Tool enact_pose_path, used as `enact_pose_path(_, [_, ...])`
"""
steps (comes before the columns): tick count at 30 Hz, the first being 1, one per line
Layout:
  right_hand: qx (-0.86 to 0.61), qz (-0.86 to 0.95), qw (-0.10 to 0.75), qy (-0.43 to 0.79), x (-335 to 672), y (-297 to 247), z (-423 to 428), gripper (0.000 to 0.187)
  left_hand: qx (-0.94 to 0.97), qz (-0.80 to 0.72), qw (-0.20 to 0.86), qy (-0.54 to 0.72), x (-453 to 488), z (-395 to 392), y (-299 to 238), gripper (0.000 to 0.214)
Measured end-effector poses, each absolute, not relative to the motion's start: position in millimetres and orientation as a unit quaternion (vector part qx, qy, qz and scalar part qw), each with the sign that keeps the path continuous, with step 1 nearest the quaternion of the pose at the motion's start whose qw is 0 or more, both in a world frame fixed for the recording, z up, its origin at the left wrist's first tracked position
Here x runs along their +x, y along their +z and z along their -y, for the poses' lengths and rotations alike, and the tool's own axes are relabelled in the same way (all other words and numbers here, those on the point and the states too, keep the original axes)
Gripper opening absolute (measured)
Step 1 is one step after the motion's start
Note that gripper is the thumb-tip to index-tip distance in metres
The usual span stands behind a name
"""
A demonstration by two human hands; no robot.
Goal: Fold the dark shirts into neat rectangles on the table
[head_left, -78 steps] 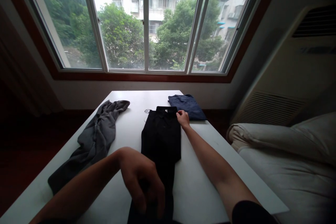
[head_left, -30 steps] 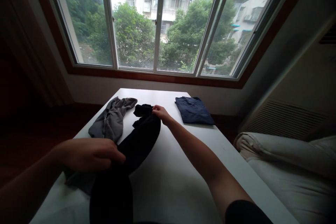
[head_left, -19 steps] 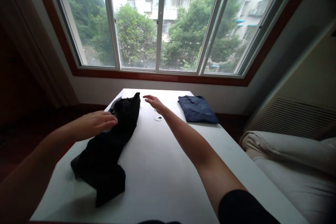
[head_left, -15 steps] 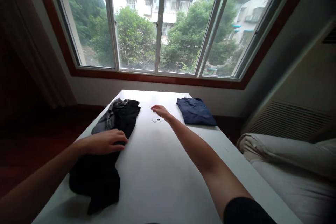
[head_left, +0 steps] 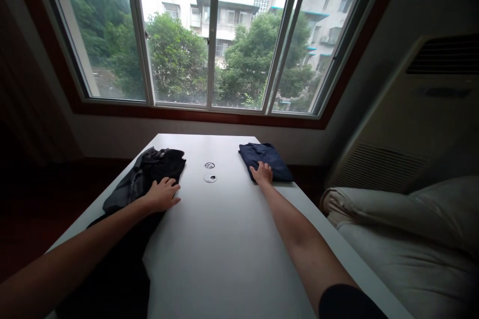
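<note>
My left hand (head_left: 163, 194) is at the right edge of a crumpled black and grey garment (head_left: 129, 179), its fingers spread. The garment stretches along the left side of the white table (head_left: 209, 249), and my forearm hides part of it. My right hand (head_left: 262, 173) lies over the near left part of a folded navy blue garment (head_left: 275, 159) at the table's far right. Its fingers are apart, and no cloth is pinched between them.
Two round cable-hole covers (head_left: 210, 178) are set in the tabletop between the garments. A pale sofa (head_left: 404, 239) stands along the right side. Behind it is a large vented unit (head_left: 389, 157). A wide window (head_left: 209, 104) rises beyond the table.
My right hand has moved right, from over the table's middle onto the navy garment. My left hand has spread its fingers at the black garment. The view has shifted slightly right.
</note>
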State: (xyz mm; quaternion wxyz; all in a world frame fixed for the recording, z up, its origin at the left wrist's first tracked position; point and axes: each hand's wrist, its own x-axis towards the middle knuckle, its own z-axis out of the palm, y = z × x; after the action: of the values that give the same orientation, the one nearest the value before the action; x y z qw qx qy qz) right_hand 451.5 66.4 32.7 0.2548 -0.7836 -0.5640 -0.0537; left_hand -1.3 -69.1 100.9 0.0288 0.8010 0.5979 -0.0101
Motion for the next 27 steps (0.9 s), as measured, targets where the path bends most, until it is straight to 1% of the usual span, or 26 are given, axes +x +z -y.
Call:
enact_pose_path(2, [-0.789, 0.563, 0.239, -0.058, 452, 31, -71, 0.051, 0.756, -0.653, 0.005, -0.052, -3, 43, 88, 0.057])
enact_pose_path(5, [-0.792, 0.565, 0.223, -0.052, 452, 30, -77, 0.031, 0.707, -0.703, 0.036, -0.072, -15, 11, 73, 0.068])
enact_pose_path(6, [-0.792, 0.566, 0.224, -0.045, 453, 30, -78, 0.026, 0.705, -0.705, 0.043, -0.066, -20, 4, 70, 0.068])
enact_pose_path(7, [-0.792, 0.567, 0.226, -0.037, 455, 30, -79, 0.025, 0.708, -0.702, 0.041, -0.057, -26, -2, 67, 0.067])
enact_pose_path(11, [-0.790, 0.564, 0.240, -0.027, 459, 30, -80, 0.030, 0.724, -0.689, 0.000, -0.010, -43, -9, 58, 0.060])
enact_pose_path(14, [-0.795, 0.551, 0.251, -0.028, 455, 30, -78, 0.032, 0.730, -0.684, -0.012, 0.016, -50, -8, 52, 0.057])
enact_pose_path(19, [-0.789, 0.567, 0.227, -0.060, 442, 20, -73, 0.033, 0.735, -0.676, -0.018, 0.051, -54, -8, 37, 0.056])
enact_pose_path(22, [-0.775, 0.587, 0.219, -0.086, 439, 13, -70, 0.024, 0.734, -0.675, -0.019, 0.070, -57, -9, 27, 0.055])
enact_pose_path(24, [-0.774, 0.585, 0.232, -0.075, 442, 12, -70, 0.021, 0.737, -0.670, -0.018, 0.085, -59, -9, 22, 0.054])
enact_pose_path(27, [-0.768, 0.572, 0.286, -0.032, 450, 15, -71, 0.022, 0.744, -0.660, -0.021, 0.101, -61, -8, 17, 0.055])
